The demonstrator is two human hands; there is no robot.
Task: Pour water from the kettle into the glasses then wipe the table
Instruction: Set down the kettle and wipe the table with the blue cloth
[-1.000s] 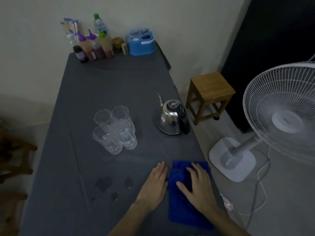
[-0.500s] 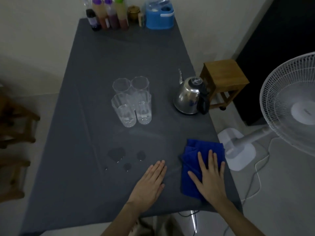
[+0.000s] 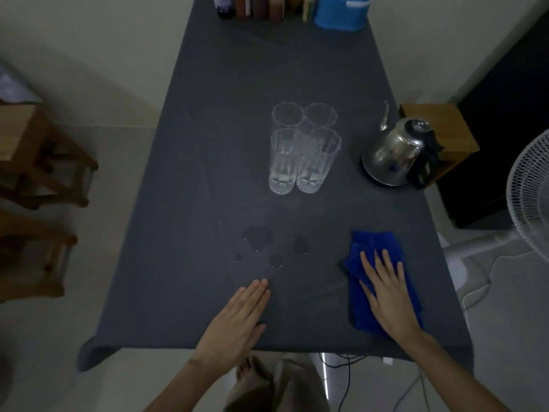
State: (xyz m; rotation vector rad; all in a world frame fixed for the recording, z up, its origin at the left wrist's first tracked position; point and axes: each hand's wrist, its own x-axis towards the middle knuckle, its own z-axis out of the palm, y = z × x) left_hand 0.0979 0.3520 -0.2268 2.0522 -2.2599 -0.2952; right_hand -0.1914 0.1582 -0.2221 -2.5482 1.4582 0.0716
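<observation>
Left hand farther from blue cloth, flat on table, right hand spread on blue cloth

Four glasses, one kettle, one blue cloth, one white fan — two hands: left hand, right hand

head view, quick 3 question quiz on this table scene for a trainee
1. True or false: the right hand lies flat on the blue cloth.
2. Where are the water spots relative to the glasses?
A. nearer the person
B. at the far end by the bottles
C. on the wooden stool
3. Fill in: the kettle stands to the ___ of the glasses.

Key: 1 true; 2 A; 3 right.
</observation>
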